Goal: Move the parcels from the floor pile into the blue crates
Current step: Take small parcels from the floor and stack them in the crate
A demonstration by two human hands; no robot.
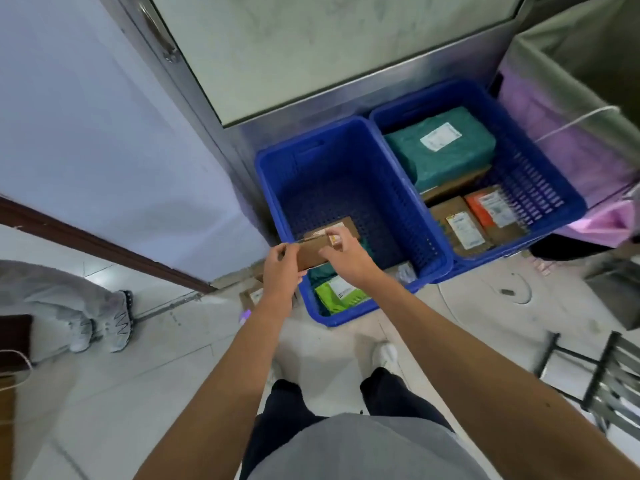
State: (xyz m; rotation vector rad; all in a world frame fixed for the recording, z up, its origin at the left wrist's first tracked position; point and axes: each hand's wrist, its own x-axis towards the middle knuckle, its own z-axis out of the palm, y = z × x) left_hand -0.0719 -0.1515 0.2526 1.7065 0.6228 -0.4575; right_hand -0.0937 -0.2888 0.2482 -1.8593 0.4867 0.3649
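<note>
Head view is showing both hands gripping a small brown box (pixel 311 253): the left hand (pixel 280 268) is curling round its near end, the right hand (pixel 341 259) is pinching its top. The box is hanging over the left crate (pixel 268 188), above a green parcel (pixel 341 293) lying inside. The right crate (pixel 540 168), just beside, is holding a teal parcel (pixel 443 150).

left blue crate (pixel 322 157): far half open down to its bottom | near end blocked: lime-green parcel (pixel 341 292), left hand (pixel 280 268) and right hand (pixel 346 258) gripping cardboard box (pixel 313 252) above it | right blue crate (pixel 540 174): teal parcel (pixel 446 147) fills far half, brown box (pixel 457 223) and orange parcel (pixel 491 206) near half, gap only along right wall | pink bag (pixel 554 133) just beside that wall
</note>
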